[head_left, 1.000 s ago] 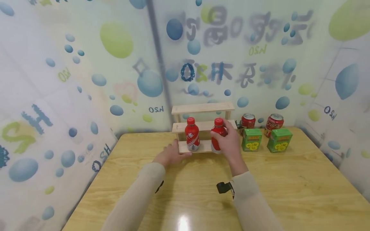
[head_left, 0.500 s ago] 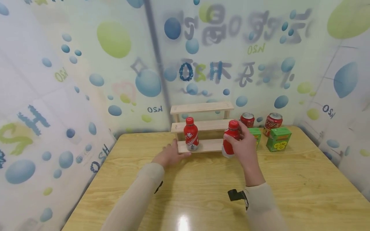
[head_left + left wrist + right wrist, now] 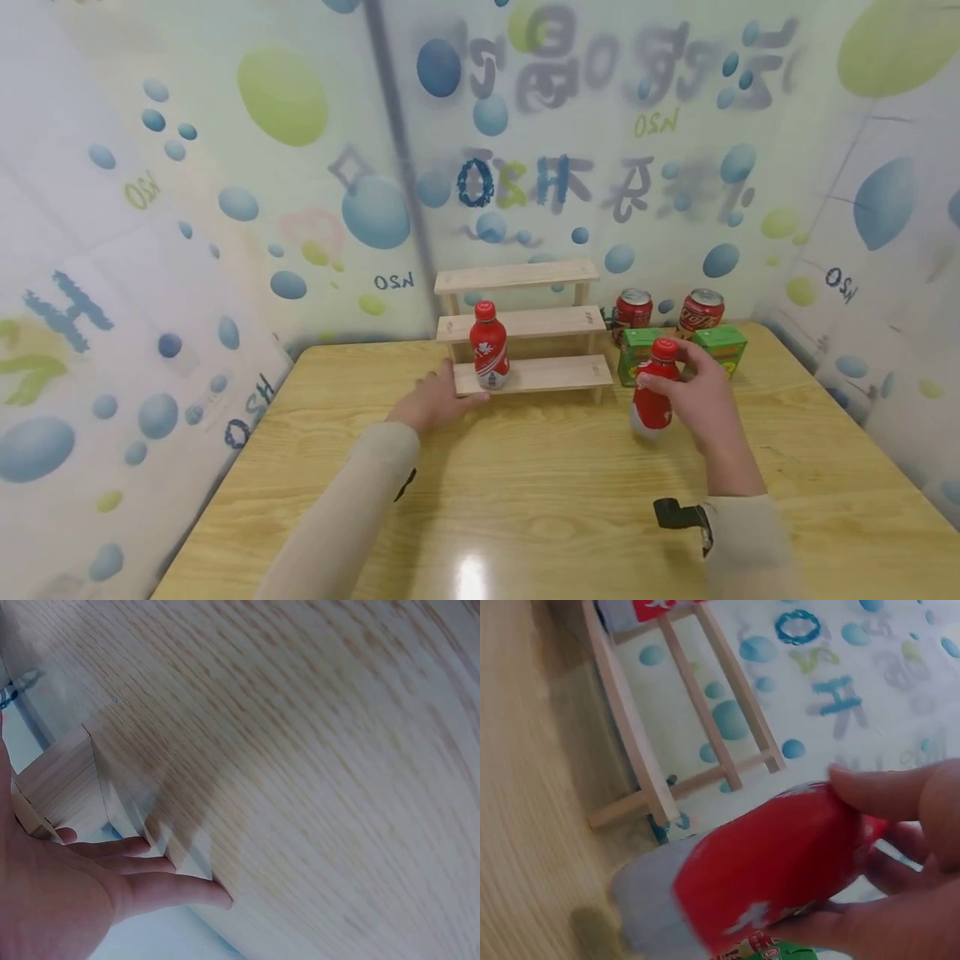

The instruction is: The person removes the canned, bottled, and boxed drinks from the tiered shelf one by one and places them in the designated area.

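Observation:
My right hand (image 3: pixel 701 396) grips a small red-and-white plastic bottle (image 3: pixel 652 404) round its upper part, below the red cap. The bottle leans slightly, with its white base over the table in front of the green boxes. In the right wrist view the held bottle (image 3: pixel 772 862) lies across the lower middle, thumb and fingers on its red label. My left hand (image 3: pixel 431 404) touches the left end of a three-step wooden shelf (image 3: pixel 558 375); its fingers look fairly straight in the left wrist view. A matching bottle (image 3: pixel 490 350) stands upright on the lowest step, towards the left.
Two red drink cans, one left (image 3: pixel 632 310) and one right (image 3: pixel 701 311), stand at the back right. In front of them are two green boxes (image 3: pixel 633 350), partly behind the bottle and my right hand. A patterned wall (image 3: pixel 510 125) closes off the table's (image 3: pixel 555 500) back.
My right hand has carried the bottle from the shelf's lowest step rightward and nearer, to in front of the green boxes. My left hand stays at the shelf's end; the other bottle stands where it was.

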The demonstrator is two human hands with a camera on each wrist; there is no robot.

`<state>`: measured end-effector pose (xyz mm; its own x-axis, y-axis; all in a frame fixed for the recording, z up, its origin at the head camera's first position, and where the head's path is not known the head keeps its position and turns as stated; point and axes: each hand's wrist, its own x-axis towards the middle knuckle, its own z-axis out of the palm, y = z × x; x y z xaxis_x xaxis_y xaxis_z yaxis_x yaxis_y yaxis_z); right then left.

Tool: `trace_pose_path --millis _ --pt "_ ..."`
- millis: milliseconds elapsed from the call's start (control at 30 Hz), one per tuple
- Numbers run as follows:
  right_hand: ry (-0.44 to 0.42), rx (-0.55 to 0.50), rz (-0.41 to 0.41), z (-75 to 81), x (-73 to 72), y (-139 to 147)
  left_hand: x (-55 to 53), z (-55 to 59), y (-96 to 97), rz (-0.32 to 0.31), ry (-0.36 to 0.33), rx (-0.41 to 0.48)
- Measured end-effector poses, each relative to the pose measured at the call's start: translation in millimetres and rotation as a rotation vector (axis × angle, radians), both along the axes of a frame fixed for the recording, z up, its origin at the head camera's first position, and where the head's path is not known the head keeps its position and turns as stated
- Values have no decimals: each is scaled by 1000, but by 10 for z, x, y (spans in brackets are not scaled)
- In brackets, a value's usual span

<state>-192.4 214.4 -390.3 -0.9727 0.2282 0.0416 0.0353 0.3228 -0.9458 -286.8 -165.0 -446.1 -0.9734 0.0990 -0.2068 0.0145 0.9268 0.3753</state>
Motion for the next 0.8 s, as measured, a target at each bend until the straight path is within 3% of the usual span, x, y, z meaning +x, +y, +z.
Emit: trace_pose_path --millis 233,533,800 --pt "-85 46 31 -3 -11 141 2 2 -10 -6 5 12" --pt "-86 107 22 -31 -42 196 3 21 -13 -20 10 26" --pt "-93 60 40 -72 -64 196 13 34 -7 -17 -4 11"
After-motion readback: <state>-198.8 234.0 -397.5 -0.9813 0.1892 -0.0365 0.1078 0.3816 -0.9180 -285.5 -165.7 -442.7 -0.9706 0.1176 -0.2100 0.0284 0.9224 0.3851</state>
